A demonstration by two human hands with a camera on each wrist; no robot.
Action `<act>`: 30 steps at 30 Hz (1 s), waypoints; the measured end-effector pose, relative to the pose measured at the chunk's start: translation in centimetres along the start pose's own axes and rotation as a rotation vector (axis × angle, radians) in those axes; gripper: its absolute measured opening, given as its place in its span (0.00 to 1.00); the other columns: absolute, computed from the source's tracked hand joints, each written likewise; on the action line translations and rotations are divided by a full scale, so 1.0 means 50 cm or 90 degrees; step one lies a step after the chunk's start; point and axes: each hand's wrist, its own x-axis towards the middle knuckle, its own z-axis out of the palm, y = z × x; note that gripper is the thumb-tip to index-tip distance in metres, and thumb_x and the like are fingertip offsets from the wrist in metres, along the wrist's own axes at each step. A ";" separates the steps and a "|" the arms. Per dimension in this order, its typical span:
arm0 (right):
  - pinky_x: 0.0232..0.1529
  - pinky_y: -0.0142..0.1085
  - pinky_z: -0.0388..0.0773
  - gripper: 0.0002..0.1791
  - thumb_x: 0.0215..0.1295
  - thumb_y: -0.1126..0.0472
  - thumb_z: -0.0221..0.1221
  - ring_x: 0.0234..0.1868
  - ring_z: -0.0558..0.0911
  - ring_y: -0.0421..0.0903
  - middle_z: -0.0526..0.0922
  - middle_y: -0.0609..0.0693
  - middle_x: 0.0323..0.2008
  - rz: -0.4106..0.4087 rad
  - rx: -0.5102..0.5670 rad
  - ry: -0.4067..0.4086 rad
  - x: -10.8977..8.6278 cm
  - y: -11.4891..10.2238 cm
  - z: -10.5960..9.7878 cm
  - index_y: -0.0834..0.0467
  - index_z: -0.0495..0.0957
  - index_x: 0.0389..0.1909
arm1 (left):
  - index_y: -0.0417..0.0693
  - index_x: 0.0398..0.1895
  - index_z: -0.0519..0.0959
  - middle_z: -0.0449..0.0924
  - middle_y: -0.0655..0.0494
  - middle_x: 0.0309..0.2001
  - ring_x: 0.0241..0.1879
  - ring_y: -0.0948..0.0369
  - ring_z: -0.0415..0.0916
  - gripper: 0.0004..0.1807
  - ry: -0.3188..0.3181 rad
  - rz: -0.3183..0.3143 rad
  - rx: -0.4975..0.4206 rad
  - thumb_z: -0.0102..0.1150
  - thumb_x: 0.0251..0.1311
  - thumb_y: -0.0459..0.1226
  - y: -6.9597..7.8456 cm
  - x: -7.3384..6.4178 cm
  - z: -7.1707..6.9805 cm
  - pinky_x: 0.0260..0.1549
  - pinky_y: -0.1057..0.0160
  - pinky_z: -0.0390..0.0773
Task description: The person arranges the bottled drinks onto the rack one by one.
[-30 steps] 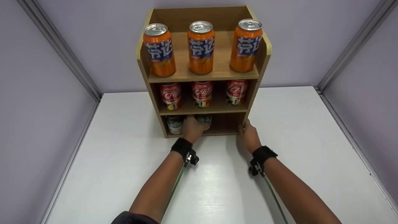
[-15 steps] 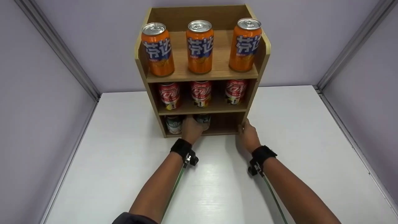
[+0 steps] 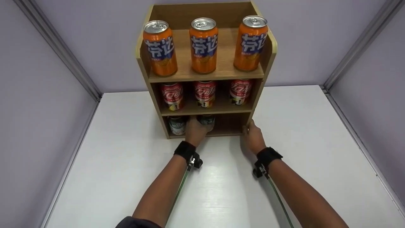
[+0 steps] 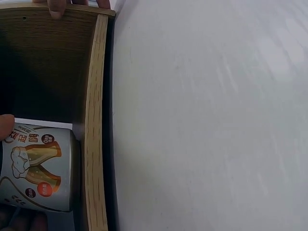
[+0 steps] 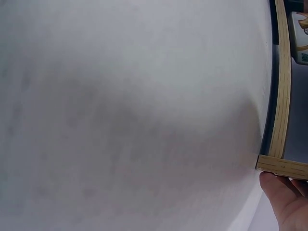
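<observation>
In the head view, my left hand (image 3: 196, 131) reaches into the bottom tier of a small wooden shelf (image 3: 207, 112) and grips a dark-topped can (image 3: 207, 119). The left wrist view shows the pale side of this can (image 4: 36, 166), printed with beer glasses, between thumb and fingers. Another such can (image 3: 177, 126) stands left of the hand, partly covered by shadow. My right hand (image 3: 254, 137) holds the lower front of the shelf's right side panel; in the right wrist view its fingers (image 5: 284, 195) lie against the outer face.
Several orange soda cans (image 3: 204, 47) stand on the top tier. Red cola cans (image 3: 205, 94) stand in the middle tier. The shelf is on a white table (image 3: 126, 133), with pale walls (image 3: 370, 72) behind and on both sides.
Both hands keep their places on the can and the side panel. The head view has shifted slightly, and the shelf appears a little higher in it.
</observation>
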 end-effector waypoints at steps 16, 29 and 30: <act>0.48 0.49 0.74 0.18 0.75 0.64 0.48 0.52 0.80 0.57 0.81 0.64 0.50 0.003 -0.010 0.001 0.002 0.000 0.001 0.67 0.66 0.61 | 0.40 0.68 0.63 0.79 0.42 0.51 0.46 0.48 0.79 0.48 0.068 0.027 0.077 0.75 0.46 0.50 -0.001 -0.005 0.014 0.43 0.51 0.76; 0.53 0.52 0.71 0.18 0.75 0.63 0.46 0.56 0.77 0.60 0.79 0.67 0.51 0.014 -0.022 -0.008 0.004 -0.001 0.002 0.68 0.64 0.60 | 0.38 0.67 0.62 0.79 0.53 0.25 0.22 0.56 0.76 0.46 0.072 0.061 0.161 0.71 0.50 0.52 -0.009 -0.007 0.017 0.22 0.53 0.74; 0.53 0.52 0.71 0.18 0.75 0.63 0.46 0.56 0.77 0.60 0.79 0.67 0.51 0.014 -0.023 -0.009 0.004 0.000 0.002 0.68 0.64 0.60 | 0.37 0.67 0.63 0.78 0.55 0.23 0.21 0.57 0.75 0.46 0.070 0.061 0.167 0.71 0.50 0.52 -0.009 -0.007 0.018 0.21 0.54 0.74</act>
